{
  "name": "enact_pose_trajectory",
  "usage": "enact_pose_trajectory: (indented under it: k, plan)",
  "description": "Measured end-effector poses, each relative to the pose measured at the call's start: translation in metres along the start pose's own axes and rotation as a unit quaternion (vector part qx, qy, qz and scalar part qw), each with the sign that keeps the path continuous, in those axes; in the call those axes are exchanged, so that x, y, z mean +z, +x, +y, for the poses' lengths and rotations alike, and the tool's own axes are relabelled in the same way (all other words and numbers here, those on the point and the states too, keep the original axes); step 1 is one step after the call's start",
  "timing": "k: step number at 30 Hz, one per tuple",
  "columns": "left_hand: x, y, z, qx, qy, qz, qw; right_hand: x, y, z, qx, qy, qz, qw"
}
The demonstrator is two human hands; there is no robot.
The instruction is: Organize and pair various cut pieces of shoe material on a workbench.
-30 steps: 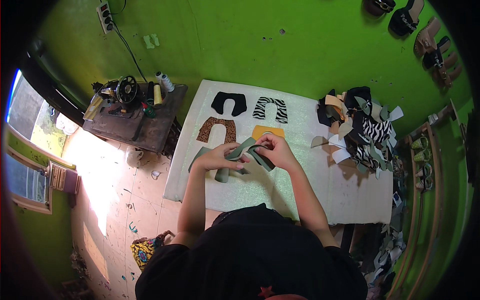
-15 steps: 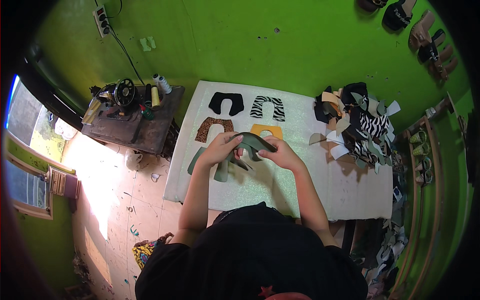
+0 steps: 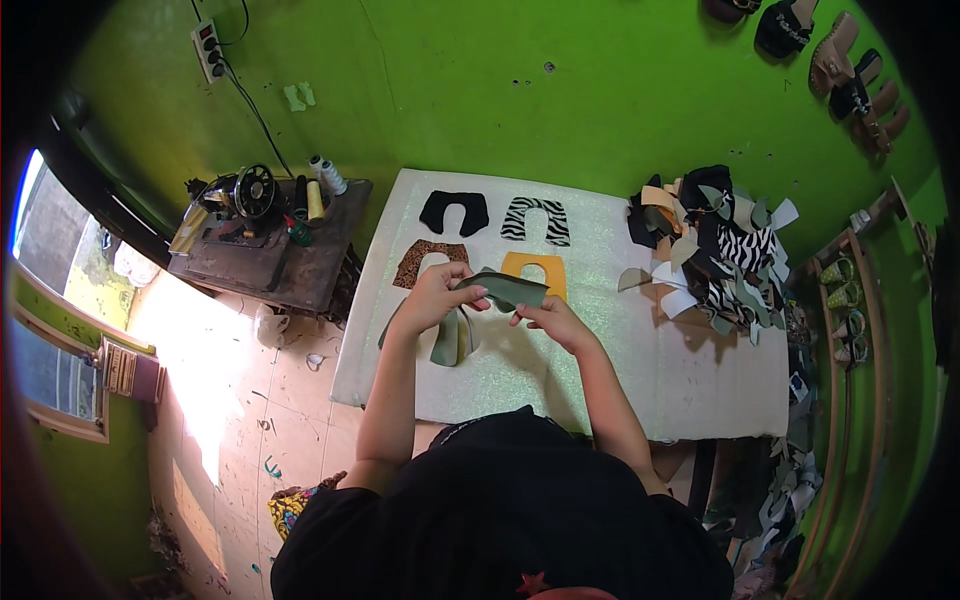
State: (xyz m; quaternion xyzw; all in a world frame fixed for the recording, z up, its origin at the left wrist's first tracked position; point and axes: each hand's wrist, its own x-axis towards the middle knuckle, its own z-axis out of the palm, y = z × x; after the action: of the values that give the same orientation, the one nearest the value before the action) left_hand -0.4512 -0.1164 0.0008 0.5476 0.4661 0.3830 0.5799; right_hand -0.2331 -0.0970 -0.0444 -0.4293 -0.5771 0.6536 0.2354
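A dark green piece of leather-like material (image 3: 510,289) is held up over the table between my hands. My left hand (image 3: 438,298) pinches its left end between thumb and fingers. Closed at the lower right edge of the same piece is my right hand (image 3: 556,322). Another green U-shaped piece (image 3: 446,345) lies below, partly covered by my left hand and forearm. Farther back lie U-shaped pieces in black (image 3: 437,217), zebra print (image 3: 516,224), leopard print (image 3: 411,267) and yellow (image 3: 555,281); the held piece overlaps part of the yellow one.
The pieces rest on a pale, shiny covered table (image 3: 640,400). A heap of mixed scraps (image 3: 735,250) covers its back right. At left, a sewing machine (image 3: 245,195) and thread spools (image 3: 315,198) stand on a dark table. Sandals hang on the green wall and a rack (image 3: 850,330).
The held green piece has gone from a curved, bent shape to a flatter, stretched one. My right hand has shifted slightly left and down to its lower edge.
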Motion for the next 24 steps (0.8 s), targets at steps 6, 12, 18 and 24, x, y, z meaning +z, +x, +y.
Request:
enact_pose_trajectory:
  k: [6, 12, 18, 24]
  plan:
    - [0.006, -0.004, -0.001, -0.034, 0.033, -0.026, 0.999, 0.013, 0.006, 0.005, -0.220, 0.019, 0.130, 0.967]
    - [0.009, -0.007, 0.001, -0.027, 0.023, -0.067, 0.997, 0.009, 0.006, -0.002, -0.245, 0.065, 0.173, 0.952]
    - [0.009, -0.009, 0.004, -0.031, -0.066, -0.083, 0.994, 0.008, 0.000, -0.010, -0.234, 0.005, 0.194, 0.953]
    - [0.010, -0.003, -0.003, 0.013, -0.094, -0.057, 0.994, 0.005, -0.007, -0.012, -0.191, 0.017, 0.185, 0.964]
